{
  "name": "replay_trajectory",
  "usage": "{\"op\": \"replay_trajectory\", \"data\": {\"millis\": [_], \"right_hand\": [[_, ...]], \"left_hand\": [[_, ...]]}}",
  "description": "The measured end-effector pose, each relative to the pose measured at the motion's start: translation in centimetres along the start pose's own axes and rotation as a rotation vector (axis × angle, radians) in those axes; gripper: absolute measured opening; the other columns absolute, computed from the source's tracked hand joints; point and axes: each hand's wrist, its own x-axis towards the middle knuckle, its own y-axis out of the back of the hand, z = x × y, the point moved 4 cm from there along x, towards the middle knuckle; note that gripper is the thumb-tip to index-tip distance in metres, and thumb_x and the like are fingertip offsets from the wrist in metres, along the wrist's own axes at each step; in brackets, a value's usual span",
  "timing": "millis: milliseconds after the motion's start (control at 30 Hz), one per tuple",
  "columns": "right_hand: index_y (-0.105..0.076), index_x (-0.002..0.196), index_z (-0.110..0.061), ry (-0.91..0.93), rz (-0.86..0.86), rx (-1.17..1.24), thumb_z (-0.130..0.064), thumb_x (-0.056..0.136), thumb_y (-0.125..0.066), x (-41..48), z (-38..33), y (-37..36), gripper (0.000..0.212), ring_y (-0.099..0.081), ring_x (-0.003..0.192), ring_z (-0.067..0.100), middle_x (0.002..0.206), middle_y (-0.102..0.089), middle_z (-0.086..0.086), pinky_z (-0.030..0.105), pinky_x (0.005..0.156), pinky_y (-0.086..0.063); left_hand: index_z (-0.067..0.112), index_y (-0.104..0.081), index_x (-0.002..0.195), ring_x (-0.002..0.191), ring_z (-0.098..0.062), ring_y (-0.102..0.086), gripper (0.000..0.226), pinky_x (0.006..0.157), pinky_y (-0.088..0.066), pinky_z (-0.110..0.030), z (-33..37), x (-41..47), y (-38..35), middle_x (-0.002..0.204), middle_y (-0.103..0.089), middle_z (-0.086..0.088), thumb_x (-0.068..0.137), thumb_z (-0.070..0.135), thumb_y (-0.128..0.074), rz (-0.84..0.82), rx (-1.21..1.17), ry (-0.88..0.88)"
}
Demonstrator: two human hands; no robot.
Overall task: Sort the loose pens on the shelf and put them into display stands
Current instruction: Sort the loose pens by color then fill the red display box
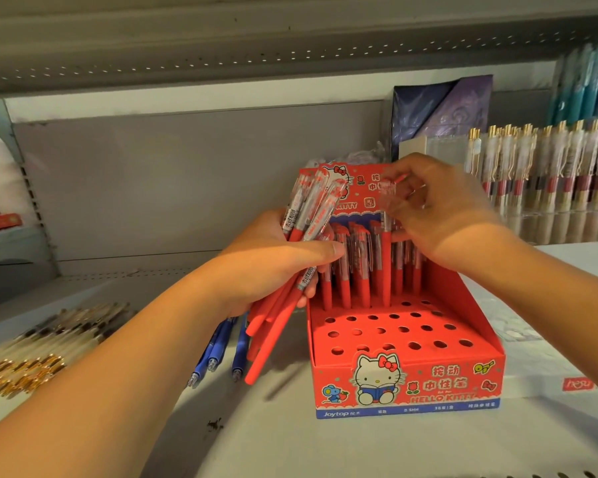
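Pen sorting at red display stand
Left hand fingers clamped round red pens; right hand fingers pinching one standing pen.

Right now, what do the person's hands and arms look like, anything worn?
Both are bare. The left hand and right hand have no gloves. The left forearm and right forearm show no sleeve up to the frame edge. No watch or bracelet at either wrist. No ring visible, though the right hand is partly blurred.

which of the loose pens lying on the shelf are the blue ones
The blue pens beside the red display stand, below the left hand; the gold-trimmed pens farther left are clear.
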Motion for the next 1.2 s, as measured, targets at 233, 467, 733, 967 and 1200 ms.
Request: {"op": "replay_trajectory", "data": {"millis": [233, 467, 733, 967, 1200], "right_hand": [[-0.064, 0.102, -0.020, -0.058, -0.012, -0.013, -0.008, 0.088, -0.068, 0.3, 0.7, -0.1, 0.019, -0.066, 0.080, 0.026, 0.083, -0.061, 0.001, 0.046, 0.073, -0.059], [-0.059, 0.072, -0.037, 0.037, -0.221, -0.275, -0.030, 0.079, -0.078, -0.2, -1.3, 0.2, 0.021, -0.059, 0.072, -0.001, 0.074, -0.063, -0.016, 0.014, 0.068, -0.047], [-0.070, 0.075, -0.030, -0.013, -0.334, -0.357, -0.031, 0.079, -0.079, 0.1, -0.8, 2.0, 0.010, -0.062, 0.066, -0.002, 0.074, -0.067, -0.016, 0.006, 0.054, -0.040], [-0.070, 0.087, -0.041, 0.055, -0.294, -0.441, -0.039, 0.086, -0.067, -1.2, -0.6, 2.1, 0.003, -0.057, 0.067, -0.006, 0.078, -0.065, -0.022, 0.007, 0.058, -0.039], [-0.068, 0.106, -0.029, 0.060, -0.360, 0.462, -0.012, 0.082, -0.077, -3.2, -2.5, 0.1, 0.030, -0.056, 0.059, 0.019, 0.092, -0.070, 0.000, 0.025, 0.045, -0.046]], "left_hand": [[0.011, -0.057, 0.074, 0.037, -0.020, -0.051, 0.019, 0.043, -0.044, -0.026, -0.2, 0.3, 0.1, 0.051, -0.056, -0.005, 0.073, 0.022, -0.072, 0.028, -0.007, -0.021], [0.021, -0.064, 0.063, 0.039, -0.021, -0.051, 0.014, 0.044, -0.045, -0.027, -0.5, 0.5, 0.1, 0.052, -0.057, -0.007, 0.071, 0.025, -0.074, 0.039, -0.018, -0.011], [0.017, -0.061, 0.065, 0.038, -0.024, -0.051, 0.022, 0.043, -0.045, -0.027, -0.1, 0.3, 0.1, 0.050, -0.054, -0.013, 0.078, 0.021, -0.078, 0.069, -0.023, -0.011], [0.018, -0.062, 0.060, 0.036, -0.019, -0.050, 0.028, 0.040, -0.044, -0.024, 0.5, 0.2, -0.5, 0.047, -0.054, -0.010, 0.087, 0.016, -0.070, 0.120, -0.032, -0.031], [0.020, -0.071, 0.080, 0.038, -0.025, -0.054, 0.008, 0.042, -0.048, -0.027, 1.0, 0.3, -1.0, 0.051, -0.058, -0.015, 0.081, 0.028, -0.075, 0.145, -0.139, -0.077]]}}
